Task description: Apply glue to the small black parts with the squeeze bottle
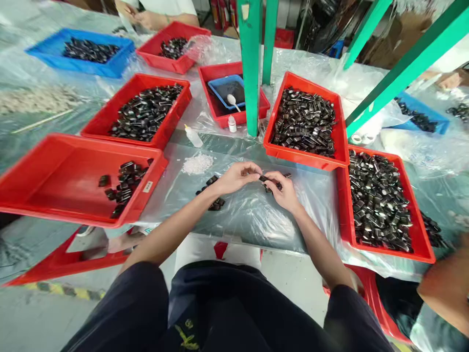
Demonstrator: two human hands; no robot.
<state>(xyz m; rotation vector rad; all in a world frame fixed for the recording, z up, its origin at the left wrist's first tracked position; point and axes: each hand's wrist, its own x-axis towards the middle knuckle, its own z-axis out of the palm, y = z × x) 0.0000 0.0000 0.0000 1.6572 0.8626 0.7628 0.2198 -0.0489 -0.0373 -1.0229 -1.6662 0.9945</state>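
My left hand (240, 177) and my right hand (281, 189) meet over the middle of the plastic-covered table. Between their fingertips is one small glossy black piece (263, 179), pinched from both sides; its exact kind is too small to tell. More black pieces lie under and beside my right hand, partly hidden by it. A second loose group of black pieces (216, 203) rests on the table beneath my left wrist. Left of my left hand is a little heap of small white bits (198, 164).
Red bins of black pieces (306, 122) (381, 205) stand to the right. A red bin (69, 171) holding fewer pieces is at left. A squeeze bottle (193, 136) lies near a small white bottle (232, 123). A green post (250, 68) rises ahead. Other people sit around the table.
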